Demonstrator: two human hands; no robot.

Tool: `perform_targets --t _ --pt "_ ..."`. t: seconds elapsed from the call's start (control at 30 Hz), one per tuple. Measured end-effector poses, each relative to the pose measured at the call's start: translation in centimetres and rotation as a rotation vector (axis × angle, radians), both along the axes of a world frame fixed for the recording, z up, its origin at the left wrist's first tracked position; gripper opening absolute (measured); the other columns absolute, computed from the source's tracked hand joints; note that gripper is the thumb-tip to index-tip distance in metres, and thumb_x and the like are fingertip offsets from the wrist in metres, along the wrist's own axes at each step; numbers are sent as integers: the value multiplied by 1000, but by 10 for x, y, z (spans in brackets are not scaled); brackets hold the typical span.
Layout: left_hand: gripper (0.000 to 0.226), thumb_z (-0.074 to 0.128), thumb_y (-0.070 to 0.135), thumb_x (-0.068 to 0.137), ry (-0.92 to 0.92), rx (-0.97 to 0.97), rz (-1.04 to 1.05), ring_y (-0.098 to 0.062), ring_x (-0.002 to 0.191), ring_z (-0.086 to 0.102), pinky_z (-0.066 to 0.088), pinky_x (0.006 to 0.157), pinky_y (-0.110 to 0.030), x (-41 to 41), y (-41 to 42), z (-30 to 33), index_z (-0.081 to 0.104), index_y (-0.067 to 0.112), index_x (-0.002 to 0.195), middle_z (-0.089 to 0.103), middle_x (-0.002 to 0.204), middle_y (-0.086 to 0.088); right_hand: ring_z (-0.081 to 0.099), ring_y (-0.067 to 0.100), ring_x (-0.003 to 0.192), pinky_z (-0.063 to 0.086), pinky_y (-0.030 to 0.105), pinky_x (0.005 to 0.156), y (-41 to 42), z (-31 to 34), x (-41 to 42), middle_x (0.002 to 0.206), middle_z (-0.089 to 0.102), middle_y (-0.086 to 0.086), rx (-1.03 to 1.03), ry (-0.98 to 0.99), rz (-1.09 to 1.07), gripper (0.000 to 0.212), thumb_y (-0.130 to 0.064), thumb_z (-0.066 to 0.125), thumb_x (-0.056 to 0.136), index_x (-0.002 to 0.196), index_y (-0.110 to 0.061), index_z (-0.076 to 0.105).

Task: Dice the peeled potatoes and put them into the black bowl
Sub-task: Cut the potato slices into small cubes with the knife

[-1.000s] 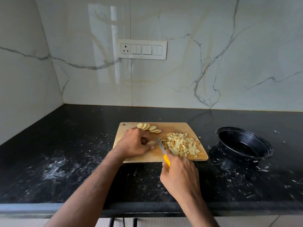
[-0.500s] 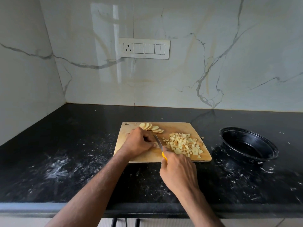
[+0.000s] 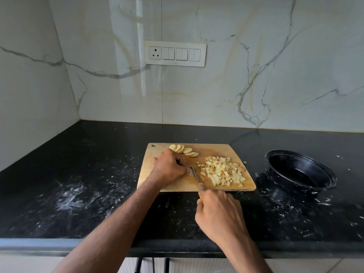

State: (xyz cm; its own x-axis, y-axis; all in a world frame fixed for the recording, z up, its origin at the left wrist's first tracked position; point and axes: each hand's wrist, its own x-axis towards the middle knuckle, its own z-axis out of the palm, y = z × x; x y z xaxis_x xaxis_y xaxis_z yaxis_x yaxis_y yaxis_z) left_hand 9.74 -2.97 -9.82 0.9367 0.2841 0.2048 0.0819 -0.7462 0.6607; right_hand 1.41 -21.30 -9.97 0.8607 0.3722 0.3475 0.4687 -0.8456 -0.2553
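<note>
A rectangular wooden cutting board (image 3: 167, 184) with rounded corners and a small hole in its far left corner lies on a glossy black stone counter (image 3: 78, 174) flecked with white smears and crumbs. The left hand (image 3: 169, 167) rests on the middle of the board with its fingers curled down over a pale piece of potato (image 3: 190, 172), only a sliver of which shows past the fingertips. The right hand (image 3: 218, 213) is closed around the yellow handle of a knife (image 3: 196, 176), hovering over the near edge of the board; the thin, grey metal blade slants away from it and meets the potato piece right beside the left fingertips.

On the right half of the board sits a loose heap of diced potato (image 3: 222, 171), small pale-yellow cubes and chunks with uneven edges. At the far edge, just beyond the left hand, a row of potato slices (image 3: 184, 150) lies overlapped like fallen dominoes, each one flat and oval.

The black bowl (image 3: 300, 171) stands on the counter to the right of the board, apart from it. It is round, with a ridged rim and a shiny inner wall, and no potato shows inside it.

Behind the counter rises a smooth white marble-look wall with grey and tan veins, carrying a white rectangular switch plate (image 3: 175, 53) with one socket.
</note>
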Motion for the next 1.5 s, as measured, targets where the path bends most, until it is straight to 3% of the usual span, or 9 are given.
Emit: perform_targets --t 0.17,0.33,0.47,0.57,0.73,0.87,1.13,1.4,1.5 --pt "20 77 22 78 -29 -5 64 -8 77 53 32 109 -57 -4 -4 1 65 22 63 62 65 13 66 17 92 49 28 71 -14 2 -8 103 71 -3 29 27 2 44 -33 46 101 144 -30 51" --pt "23 79 30 80 -39 4 144 -10 75 54 38 105 -51 -8 -5 1 64 21 65 64 69 10 67 19 85 53 33 70 -21 3 -9 97 73 -3 123 19 -41 38 -37 53 96 132 -27 63" --pt "29 80 30 77 -48 -4 115 -10 71 56 46 99 -52 -8 -2 2 61 21 57 62 62 12 68 15 80 50 23 62 -10 2 1 96 74 -5 207 -25 -28 42 -36 54 97 138 -29 58" --pt "32 79 26 78 -43 15 101 -8 71 53 42 101 -48 -9 -1 4 59 22 55 60 61 14 68 14 80 37 15 53 2 3 13 91 74 -4 180 -38 -9 35 -32 52 99 132 -27 63" --pt "35 79 23 78 -39 10 114 -10 71 53 41 101 -50 -8 -2 3 55 21 52 57 58 14 70 13 81 40 17 59 18 0 24 94 75 -3 113 -69 15 38 -29 52 98 134 -25 61" --pt "31 75 22 78 -24 9 143 -12 74 54 35 103 -46 -6 -2 2 56 20 54 59 61 12 70 17 82 49 26 64 21 -4 28 94 75 -1 67 -80 15 42 -28 50 97 138 -24 58" --pt "13 70 29 80 39 -4 189 -19 87 59 31 105 -47 -1 -7 3 69 18 72 68 77 5 61 10 69 28 15 50 13 -1 21 92 73 -4 71 -26 57 40 -23 49 97 136 -22 59" --pt "16 76 30 80 24 -14 186 -16 87 57 30 109 -47 -7 -6 3 67 20 72 66 77 6 65 15 87 49 28 68 -19 3 4 105 72 -6 55 31 55 39 -30 50 98 135 -27 59" --pt "14 77 23 79 6 -91 137 -15 83 61 41 105 -51 -8 -1 3 72 19 67 69 71 7 56 13 72 38 19 56 -27 4 1 100 71 -6 128 32 51 32 -31 53 97 125 -24 66"
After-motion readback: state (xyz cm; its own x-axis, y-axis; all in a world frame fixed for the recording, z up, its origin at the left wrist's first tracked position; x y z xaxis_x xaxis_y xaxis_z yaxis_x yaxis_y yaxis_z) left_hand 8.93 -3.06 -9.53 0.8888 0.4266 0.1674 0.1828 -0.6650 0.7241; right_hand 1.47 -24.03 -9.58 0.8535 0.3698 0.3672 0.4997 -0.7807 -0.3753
